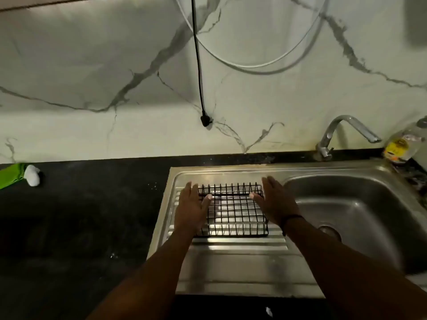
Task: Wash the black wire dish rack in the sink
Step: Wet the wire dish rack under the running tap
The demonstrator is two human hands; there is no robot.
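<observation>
The black wire dish rack [233,213] lies flat on the ribbed steel drainboard [231,257], left of the sink basin [360,204]. My left hand [190,207] rests over the rack's left edge, fingers spread, thumb lying on the wires. My right hand [275,203] is at the rack's right edge, fingers straight and apart, thumb touching the top rail. Neither hand is closed around the wire. A dark band circles my right wrist.
A chrome tap [344,135] stands behind the basin, its spout pointing right. A clear bottle with a yellow label [402,146] stands at the far right. A green and white bottle [20,175] lies on the black counter at left. A black cable [198,65] hangs down the marble wall.
</observation>
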